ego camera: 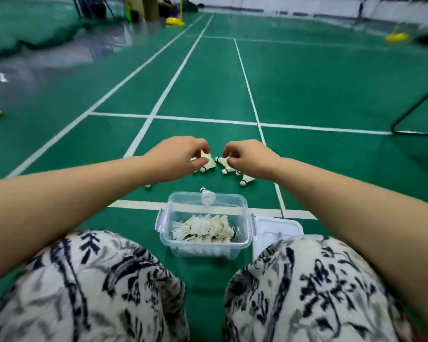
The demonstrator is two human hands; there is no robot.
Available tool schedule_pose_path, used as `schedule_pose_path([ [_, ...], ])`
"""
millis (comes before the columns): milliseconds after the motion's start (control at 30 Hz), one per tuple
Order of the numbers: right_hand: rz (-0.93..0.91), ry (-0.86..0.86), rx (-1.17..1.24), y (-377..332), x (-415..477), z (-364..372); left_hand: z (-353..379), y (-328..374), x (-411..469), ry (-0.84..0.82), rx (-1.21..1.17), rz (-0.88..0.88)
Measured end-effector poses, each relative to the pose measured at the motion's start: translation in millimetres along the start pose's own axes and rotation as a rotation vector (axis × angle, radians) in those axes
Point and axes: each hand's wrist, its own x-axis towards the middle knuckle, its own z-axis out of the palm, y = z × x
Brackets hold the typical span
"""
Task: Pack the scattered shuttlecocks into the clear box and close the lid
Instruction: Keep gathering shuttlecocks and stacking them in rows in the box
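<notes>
Head view: I see my left hand [181, 156] and right hand [245, 157] each pinching a shuttlecock [209, 164] from the floor cluster beyond the clear box [205, 248], which sits nearer me, between my knees, its lid [277, 224] off.

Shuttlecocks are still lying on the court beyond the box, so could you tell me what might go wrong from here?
1. One shuttlecock sits right at the clear box's far rim and may get knocked.
2. Both the left hand and the right hand pinch feathers, which might bend.
3. The lid lies partly under the knee.
</notes>
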Motion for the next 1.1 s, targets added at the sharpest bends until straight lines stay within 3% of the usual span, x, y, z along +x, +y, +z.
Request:
schedule_pose_path([
  [233, 0.132, 0.019, -0.107, -23.7, -32.6, -43.5, -49.0, 18.0, -32.3, 0.052, 0.076, -0.053],
  [500, 0.196, 0.112, -0.225, -47.8, -31.1, -44.6, -56.2, 26.3, -36.7, 0.142, 0.131, -0.064],
  [700, 0.246, 0.116, -0.287, -50.0, -9.4, -29.5, -41.3, 5.6, -16.6, 0.001, 0.176, -0.175],
  [900, 0.275, 0.061, -0.321, -15.2, 24.0, -6.3, -13.6, -21.3, 21.6, 0.05, 0.174, -0.212],
  [1100, 0.336, -0.056, -0.297, 49.9, 86.9, 22.2, 35.7, -49.0, 99.3, -0.012, 0.256, -0.137],
])
